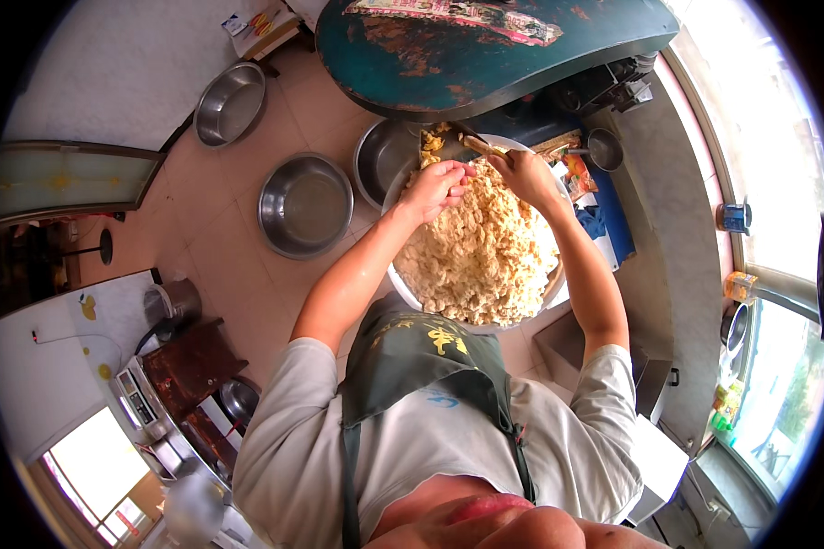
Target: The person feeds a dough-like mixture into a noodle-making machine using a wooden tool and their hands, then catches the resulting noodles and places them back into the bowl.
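Note:
A large white basin (pixel 395 284) in front of me is heaped with pale yellow, lumpy, crumbly food (pixel 481 242) that looks like torn dough. Over its far side, my right hand (pixel 526 174) grips the wooden handle of a cleaver-like tool (pixel 476 145). The tool's broad dark blade points left, with yellow bits (pixel 432 142) stuck on it. My left hand (pixel 438 189) is over the basin's far left part, close to the blade. Its fingers are curled in, and whatever they hold is hidden.
Metal basins stand on the tiled floor: one (pixel 305 206) left of the white basin, another (pixel 384 160) against it, a third (pixel 231 105) by the wall. A worn green curved surface (pixel 485 55) juts in at the far side. A small ladle-like pan (pixel 604 149) lies at right.

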Motion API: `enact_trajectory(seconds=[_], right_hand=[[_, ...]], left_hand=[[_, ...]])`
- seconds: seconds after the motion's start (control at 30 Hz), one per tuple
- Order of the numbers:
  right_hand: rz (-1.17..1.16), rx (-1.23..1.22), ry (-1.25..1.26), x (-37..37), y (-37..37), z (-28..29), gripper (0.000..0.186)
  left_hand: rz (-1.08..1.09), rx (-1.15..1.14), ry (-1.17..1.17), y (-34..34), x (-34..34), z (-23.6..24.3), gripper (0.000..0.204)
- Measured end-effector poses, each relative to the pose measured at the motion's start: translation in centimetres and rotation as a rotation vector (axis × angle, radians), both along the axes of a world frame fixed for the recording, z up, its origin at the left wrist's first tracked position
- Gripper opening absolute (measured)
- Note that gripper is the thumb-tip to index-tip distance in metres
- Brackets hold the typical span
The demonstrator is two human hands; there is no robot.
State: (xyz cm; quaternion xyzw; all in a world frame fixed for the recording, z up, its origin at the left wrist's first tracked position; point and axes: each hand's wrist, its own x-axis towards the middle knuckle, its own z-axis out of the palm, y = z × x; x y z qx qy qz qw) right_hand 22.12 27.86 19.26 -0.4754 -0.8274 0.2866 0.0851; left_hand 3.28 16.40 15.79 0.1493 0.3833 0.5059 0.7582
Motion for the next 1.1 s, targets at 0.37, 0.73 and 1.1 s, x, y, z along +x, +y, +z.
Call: enact_trajectory(seconds=[0.37, 0.73, 1.1], right_hand=[[0.098, -0.043, -0.223, -2.5, -1.4, 0.2, 0.052], [0.023, -0.093, -0.343, -11.3, 0.1, -4.2, 0.041], [-0.081, 0.149, -0.184, -10.3, -4.7, -3.3, 0.025]], left_hand=[[0.311, -0.01, 0.345, -6.9, -6.0, 0.2, 0.03], [0.012, -0.158, 0.333, -10.4, -21.1, -15.6, 0.032], [-0.244, 0.392, 0.974, 10.0, -29.3, -19.0, 0.015]])
